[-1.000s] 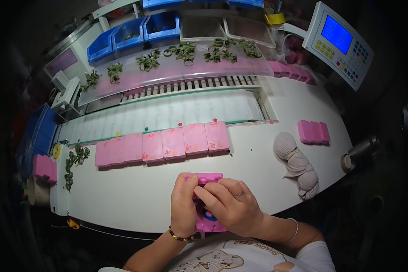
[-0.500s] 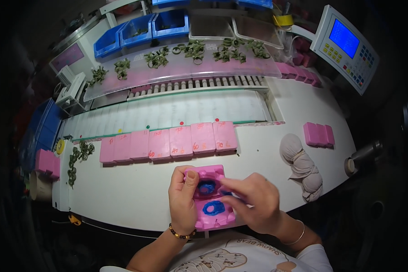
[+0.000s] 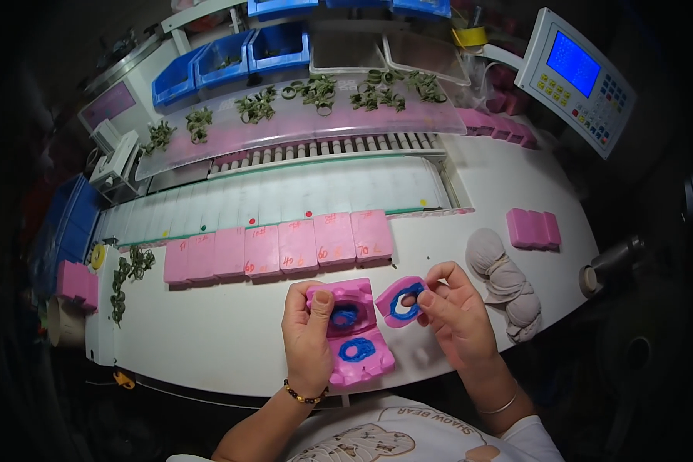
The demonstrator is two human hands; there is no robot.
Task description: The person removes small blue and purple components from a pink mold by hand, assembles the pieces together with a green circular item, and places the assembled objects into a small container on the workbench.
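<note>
Opened in two halves, a pink rubber mold (image 3: pixel 369 368) with blue ring-shaped parts in its hollows is gripped by my left hand (image 3: pixel 309 339), thumb over its upper half. My right hand (image 3: pixel 462 323) pinches a smaller pink mold insert (image 3: pixel 389 309) just right of the mold. A blue ring shape with a hole through it shows on that insert, and it looks apart from the upper half. Behind my hands, several closed pink mold blocks (image 3: pixel 295 245) with red handwriting stand in a row.
A belt conveyor (image 3: pixel 285 189) crosses behind the blocks. Clusters of green rings (image 3: pixel 258 104) lie on a translucent sheet, others (image 3: pixel 120 285) at left. Blue bins (image 3: pixel 279 46) stand at the back. Rolled grey cloth (image 3: pixel 504 281), pink blocks (image 3: pixel 533 229) and a control panel (image 3: pixel 581 81) are at right.
My right hand has pulled the pink insert out to the right of the mold and lifted it into view. My left hand keeps its hold. Colored dots on the conveyor have shifted left.
</note>
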